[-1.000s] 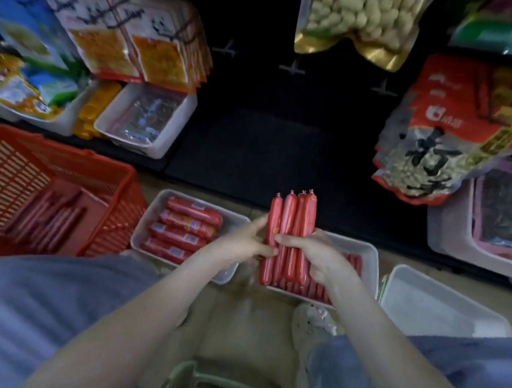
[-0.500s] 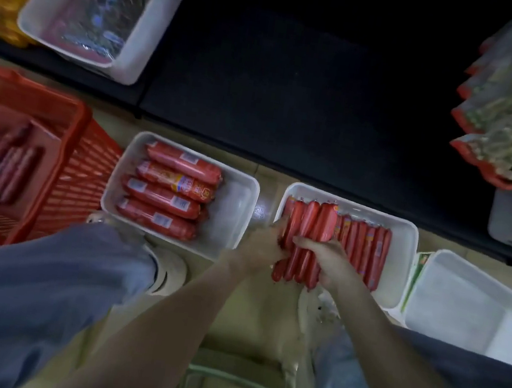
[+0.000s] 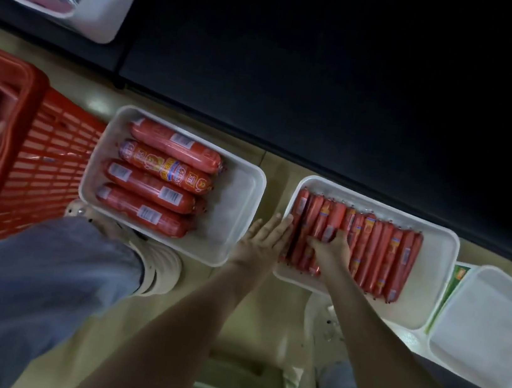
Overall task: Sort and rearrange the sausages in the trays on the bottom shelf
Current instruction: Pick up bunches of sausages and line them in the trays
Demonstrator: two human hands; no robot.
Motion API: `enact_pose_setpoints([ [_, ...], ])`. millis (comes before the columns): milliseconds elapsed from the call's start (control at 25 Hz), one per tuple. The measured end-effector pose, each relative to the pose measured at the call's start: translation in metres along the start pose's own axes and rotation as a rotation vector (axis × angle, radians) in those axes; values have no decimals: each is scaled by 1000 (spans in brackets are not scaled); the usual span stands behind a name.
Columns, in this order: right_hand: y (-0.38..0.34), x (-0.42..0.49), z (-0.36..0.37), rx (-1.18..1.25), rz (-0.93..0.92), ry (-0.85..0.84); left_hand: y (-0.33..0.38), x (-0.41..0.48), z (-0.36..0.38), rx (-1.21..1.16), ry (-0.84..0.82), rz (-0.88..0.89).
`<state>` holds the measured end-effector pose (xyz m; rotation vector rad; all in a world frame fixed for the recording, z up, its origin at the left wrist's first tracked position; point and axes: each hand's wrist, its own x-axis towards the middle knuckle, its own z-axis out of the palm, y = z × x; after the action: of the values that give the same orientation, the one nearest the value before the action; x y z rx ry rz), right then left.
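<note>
A white tray [image 3: 438, 242] on the floor holds a row of thin red sausages [image 3: 380, 257] standing side by side. My left hand [image 3: 266, 238] has straight fingers laid against the left end of that row, at the tray's left wall. My right hand [image 3: 329, 248] rests on top of the leftmost sausages and presses them down. To the left, a second white tray [image 3: 248, 192] holds several thick red sausages [image 3: 158, 177] stacked crosswise.
An empty white tray [image 3: 492, 329] sits at the right. A red basket [image 3: 24, 145] with more sausages stands at the left. The dark bottom shelf [image 3: 331, 72] runs behind the trays, with another white tray [image 3: 106, 8] on it. My shoe [image 3: 159, 262] touches the left tray.
The bundle of thin sausages that both hands held up has come down into the tray at the left of the row. My left hand has let go and flattened. The view tilted down.
</note>
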<state>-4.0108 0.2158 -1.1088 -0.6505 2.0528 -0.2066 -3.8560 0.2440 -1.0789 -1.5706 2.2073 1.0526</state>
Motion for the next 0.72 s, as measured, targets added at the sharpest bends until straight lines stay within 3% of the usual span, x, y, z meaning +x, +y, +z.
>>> enact_pose_setpoints([
  [120,12,3,6,-127,-148,61,-2,11,0,184,-54,-35],
  [280,23,0,12,-454,-188,-23,1,15,-5,118,-77,-144],
  [440,33,-7,12,-401,-363,-131,1,14,3,97,-9,-136],
  [560,39,-12,13,-476,-393,-249,-1,14,4,90,10,-124],
  [720,34,-16,17,-599,-396,-139,-4,11,-2,57,-27,-98],
])
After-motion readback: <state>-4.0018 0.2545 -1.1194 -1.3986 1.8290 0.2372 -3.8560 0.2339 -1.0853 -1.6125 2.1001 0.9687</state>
